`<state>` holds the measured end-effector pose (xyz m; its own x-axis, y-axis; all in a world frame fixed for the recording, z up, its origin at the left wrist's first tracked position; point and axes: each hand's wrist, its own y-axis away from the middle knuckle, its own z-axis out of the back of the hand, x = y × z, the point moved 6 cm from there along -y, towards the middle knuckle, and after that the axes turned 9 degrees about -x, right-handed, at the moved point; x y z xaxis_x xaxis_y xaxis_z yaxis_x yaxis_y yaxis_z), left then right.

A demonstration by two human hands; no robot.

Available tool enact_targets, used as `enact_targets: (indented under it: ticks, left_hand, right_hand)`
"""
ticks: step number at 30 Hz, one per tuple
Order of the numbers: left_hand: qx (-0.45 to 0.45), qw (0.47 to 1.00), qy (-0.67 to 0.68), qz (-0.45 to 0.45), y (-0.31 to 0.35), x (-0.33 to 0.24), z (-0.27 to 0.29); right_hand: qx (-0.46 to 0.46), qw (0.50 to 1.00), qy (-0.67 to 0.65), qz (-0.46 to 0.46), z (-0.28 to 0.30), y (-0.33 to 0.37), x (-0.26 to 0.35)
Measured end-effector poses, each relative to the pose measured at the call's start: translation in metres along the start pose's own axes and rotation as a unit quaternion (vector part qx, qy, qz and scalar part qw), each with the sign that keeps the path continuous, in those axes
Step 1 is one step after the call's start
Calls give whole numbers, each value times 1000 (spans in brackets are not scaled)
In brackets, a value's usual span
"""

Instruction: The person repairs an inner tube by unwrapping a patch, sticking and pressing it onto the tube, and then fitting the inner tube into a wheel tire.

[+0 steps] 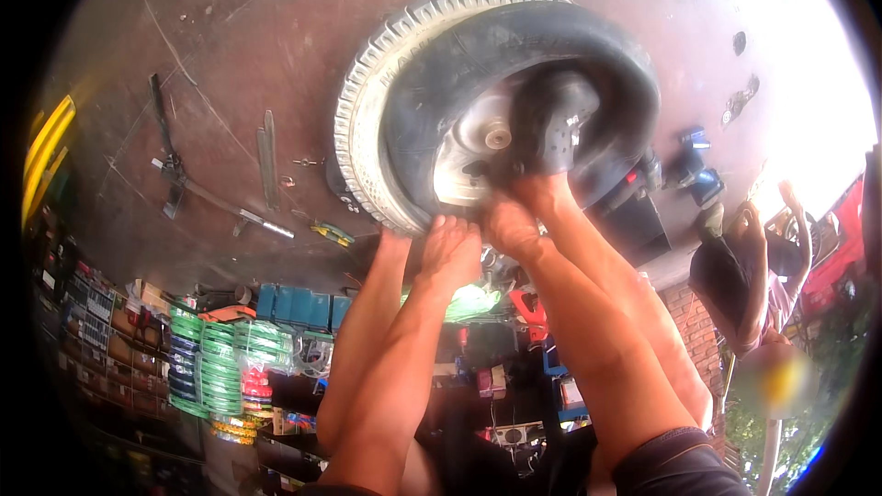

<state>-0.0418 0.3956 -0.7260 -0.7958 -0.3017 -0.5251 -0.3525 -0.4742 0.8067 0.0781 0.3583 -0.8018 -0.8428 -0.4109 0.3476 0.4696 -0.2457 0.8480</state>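
Observation:
A wheel lies on the reddish-brown floor, its dusty tyre (367, 119) with blocky tread. Over it bulges a smooth black rubber ring (432, 92), apparently an inner tube, around a pale metal rim and hub (459, 170). My left hand (450, 253) is closed at the tyre's near edge, its knuckles bunched; what it grips is hidden. Close beside it, my right hand (511, 226) is smeared by motion at the rim's near edge. My right foot, in a black clog with holes (556, 129), presses on the wheel; the left foot is hidden behind the tyre.
Left of the wheel lie a long metal tool (207, 193), flat bars (267, 161) and yellow-green pliers (333, 234). Stacked green coils (220, 367) and blue drawers (299, 306) fill the lower left. Blue-black objects (700, 173) and another person (758, 266) are at the right.

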Motion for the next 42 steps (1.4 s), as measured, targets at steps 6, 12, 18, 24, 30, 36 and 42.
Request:
enact_targets:
  ticks: [6,12,18,24,30,36,42]
  left_hand:
    - [-31,999,12,4,-1,5,-10]
    - [-43,999,19,7,-2,12,-21]
    - [-26,998,53,20,21,3,-24]
    - [-71,997,27,14,12,28,-12]
    - [-57,998,31,22,12,29,-14]
    - [42,996,48,56,9,19,-13]
    - [57,995,54,62,8,-4,-8]
  right_hand:
    - [45,983,-158,-78,50,-8,10]
    - [21,979,-162,-119,39,-8,5]
    - [167,968,-104,-156,13,9,13]
    - [174,981,-46,-73,39,-13,44]
    - [180,982,-41,-42,60,-22,44]
    - [138,990,-26,-12,29,-4,32]
    - [-201,979,-16,-19,44,53,28]
